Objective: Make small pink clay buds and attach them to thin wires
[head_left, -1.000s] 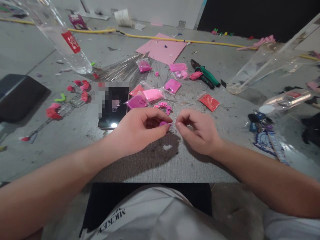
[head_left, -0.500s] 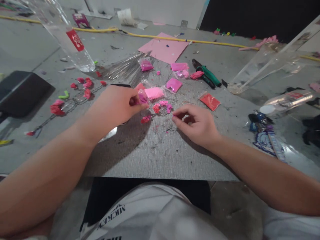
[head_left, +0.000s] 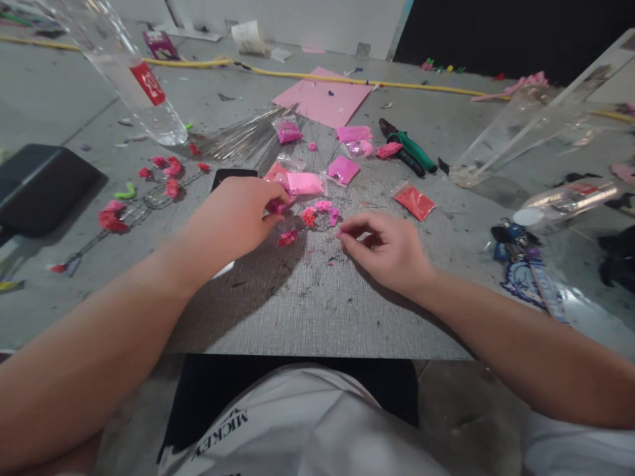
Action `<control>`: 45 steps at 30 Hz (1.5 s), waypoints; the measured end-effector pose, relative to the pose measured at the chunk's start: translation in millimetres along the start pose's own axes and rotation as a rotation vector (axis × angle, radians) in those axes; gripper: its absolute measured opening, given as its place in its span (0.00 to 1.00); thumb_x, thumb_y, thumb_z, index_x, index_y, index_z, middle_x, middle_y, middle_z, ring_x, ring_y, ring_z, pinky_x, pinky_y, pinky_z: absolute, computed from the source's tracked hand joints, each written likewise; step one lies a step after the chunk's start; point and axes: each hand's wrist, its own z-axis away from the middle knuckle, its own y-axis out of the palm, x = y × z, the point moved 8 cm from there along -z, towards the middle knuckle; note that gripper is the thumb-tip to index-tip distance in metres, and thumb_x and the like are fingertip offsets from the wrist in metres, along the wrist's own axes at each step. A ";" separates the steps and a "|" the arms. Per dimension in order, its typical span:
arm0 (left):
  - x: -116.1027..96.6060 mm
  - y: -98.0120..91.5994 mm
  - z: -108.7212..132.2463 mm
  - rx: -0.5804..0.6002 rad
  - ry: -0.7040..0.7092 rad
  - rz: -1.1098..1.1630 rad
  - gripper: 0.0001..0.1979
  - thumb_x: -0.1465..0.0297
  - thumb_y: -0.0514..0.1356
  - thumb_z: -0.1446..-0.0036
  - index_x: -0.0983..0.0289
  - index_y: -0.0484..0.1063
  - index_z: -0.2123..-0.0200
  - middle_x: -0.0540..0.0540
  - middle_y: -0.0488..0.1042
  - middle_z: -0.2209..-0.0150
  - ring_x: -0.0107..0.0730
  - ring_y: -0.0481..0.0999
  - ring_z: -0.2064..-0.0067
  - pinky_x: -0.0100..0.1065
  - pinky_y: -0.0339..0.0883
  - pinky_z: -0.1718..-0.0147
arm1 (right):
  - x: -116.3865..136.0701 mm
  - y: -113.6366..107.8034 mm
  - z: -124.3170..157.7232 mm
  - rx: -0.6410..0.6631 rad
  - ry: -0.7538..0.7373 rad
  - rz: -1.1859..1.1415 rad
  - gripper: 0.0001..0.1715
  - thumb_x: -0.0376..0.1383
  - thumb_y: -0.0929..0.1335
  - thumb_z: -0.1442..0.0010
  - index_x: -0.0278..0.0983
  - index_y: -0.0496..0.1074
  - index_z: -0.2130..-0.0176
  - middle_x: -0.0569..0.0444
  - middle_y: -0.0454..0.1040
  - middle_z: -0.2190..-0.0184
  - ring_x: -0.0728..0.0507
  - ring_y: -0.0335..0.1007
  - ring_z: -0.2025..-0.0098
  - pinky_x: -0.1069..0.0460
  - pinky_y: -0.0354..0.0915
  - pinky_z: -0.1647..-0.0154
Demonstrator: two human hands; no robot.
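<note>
My left hand (head_left: 243,210) is closed at the fingertips around a small plastic bag of purple-pink clay (head_left: 279,207), partly covered by the fingers. Beneath that hand lies a black phone-like slab (head_left: 234,174), mostly hidden. Thumb and forefinger of my right hand (head_left: 384,248) pinch a tiny bit of pink clay just right of a wire ring (head_left: 325,228). Pink, coral and purple clay pieces (head_left: 322,206) sit along that ring, and a red-pink clay cluster (head_left: 288,238) is at its lower left. Behind it is a bag of light pink clay (head_left: 305,184).
Further bags include a magenta one (head_left: 343,170) and a red one (head_left: 414,201). Green-handled pliers (head_left: 409,149), a bundle of thin wires (head_left: 243,135) and pink paper (head_left: 330,99) lie behind. A water bottle (head_left: 149,92) stands left; a keychain bunch (head_left: 526,264) lies right.
My left hand has drawn back slightly left, and its fingers now cover more of the purple-pink bag. My right hand keeps its pinch beside the ring, nearly still.
</note>
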 end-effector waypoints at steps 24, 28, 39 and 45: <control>-38.2 -22.2 18.6 -0.311 0.072 0.162 0.12 0.67 0.59 0.29 0.62 0.80 0.49 0.59 0.78 0.57 0.35 0.75 0.63 0.37 0.70 0.59 | -11.5 5.1 4.6 0.017 0.159 -0.164 0.11 0.41 0.72 0.30 0.37 0.82 0.54 0.50 0.87 0.62 0.42 0.87 0.65 0.49 0.79 0.65; -76.8 -14.3 31.9 -0.247 0.294 0.336 0.09 0.70 0.59 0.31 0.63 0.79 0.54 0.56 0.77 0.61 0.33 0.75 0.64 0.35 0.71 0.61 | -7.2 0.9 1.3 -0.027 0.087 -0.132 0.11 0.39 0.72 0.30 0.37 0.82 0.52 0.50 0.88 0.61 0.42 0.87 0.63 0.49 0.80 0.64; -75.1 14.4 23.9 0.032 0.134 0.678 0.06 0.70 0.63 0.35 0.63 0.80 0.65 0.50 0.78 0.71 0.29 0.75 0.69 0.32 0.66 0.69 | -4.1 -6.5 1.9 -0.031 0.159 -0.178 0.15 0.47 0.78 0.36 0.39 0.82 0.66 0.56 0.82 0.75 0.46 0.79 0.75 0.52 0.74 0.74; -62.8 35.1 26.4 0.278 -0.205 1.112 0.07 0.65 0.65 0.36 0.63 0.78 0.65 0.48 0.72 0.76 0.25 0.68 0.76 0.28 0.59 0.80 | 6.0 -14.2 4.9 -0.131 0.046 -0.157 0.09 0.42 0.73 0.29 0.43 0.85 0.53 0.53 0.88 0.63 0.45 0.85 0.67 0.51 0.78 0.71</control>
